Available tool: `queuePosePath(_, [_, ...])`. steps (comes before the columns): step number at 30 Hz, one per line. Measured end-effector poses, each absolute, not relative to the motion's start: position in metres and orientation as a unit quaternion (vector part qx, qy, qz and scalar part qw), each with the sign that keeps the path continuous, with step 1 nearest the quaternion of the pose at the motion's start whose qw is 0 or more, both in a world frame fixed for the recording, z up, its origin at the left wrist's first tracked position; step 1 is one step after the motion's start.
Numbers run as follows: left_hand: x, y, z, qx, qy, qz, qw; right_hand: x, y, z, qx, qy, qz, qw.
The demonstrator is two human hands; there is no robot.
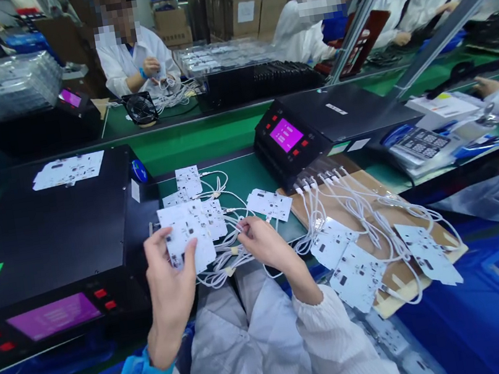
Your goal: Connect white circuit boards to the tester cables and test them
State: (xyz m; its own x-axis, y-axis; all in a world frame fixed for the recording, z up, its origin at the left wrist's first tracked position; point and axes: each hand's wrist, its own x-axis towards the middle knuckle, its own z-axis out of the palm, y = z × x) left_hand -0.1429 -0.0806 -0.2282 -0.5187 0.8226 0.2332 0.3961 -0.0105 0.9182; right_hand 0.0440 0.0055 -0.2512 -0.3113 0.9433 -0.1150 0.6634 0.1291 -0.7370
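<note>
My left hand grips a white circuit board between thumb and fingers, tilted up over the bench. To its right, my right hand is closed in a pinch on a white cable; the cable's end is hidden by the fingers. Behind the held board lie more white circuit boards with cables plugged in. Another white board rests just beyond my right hand. A bundle of white cables lies below, near my lap. A blue wrist strap circles my left wrist.
Black boxes with purple screens stand at left and ahead right. At right, a cardboard sheet carries cables and several boards. A blue bin sits lower right. Co-workers sit across the bench.
</note>
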Motion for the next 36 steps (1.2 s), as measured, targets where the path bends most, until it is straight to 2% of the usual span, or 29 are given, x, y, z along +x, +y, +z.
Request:
queuePosePath(3, [-0.141, -0.065, -0.247, 0.437, 0.664, 0.533, 0.290, 0.042, 0.008, -0.251, -0.547, -0.723, 0.370, 0.203])
queuePosePath(5, [-0.141, -0.053, -0.255, 0.420, 0.662, 0.537, 0.311, 0.041, 0.008, -0.250, -0.542, -0.727, 0.368, 0.205])
queuePosePath(13, [-0.146, -0.025, -0.273, 0.398, 0.680, 0.543, 0.288, 0.038, -0.002, -0.255, -0.553, -0.728, 0.359, 0.191])
queuePosePath(17, [-0.143, -0.021, -0.276, 0.384, 0.671, 0.577, 0.261, 0.035, -0.008, -0.249, -0.548, -0.735, 0.365, 0.163])
queuePosePath(22, [-0.136, -0.012, -0.270, 0.308, 0.643, 0.642, 0.284, 0.032, -0.011, -0.243, -0.564, -0.740, 0.341, 0.139])
queuePosePath(29, [-0.134, -0.003, -0.264, 0.283, 0.645, 0.649, 0.286, 0.038, -0.020, -0.251, -0.510, -0.769, 0.336, 0.187])
queuePosePath(36, [-0.134, -0.006, -0.259, 0.286, 0.664, 0.611, 0.323, 0.047, -0.026, -0.273, -0.453, -0.738, 0.400, 0.301])
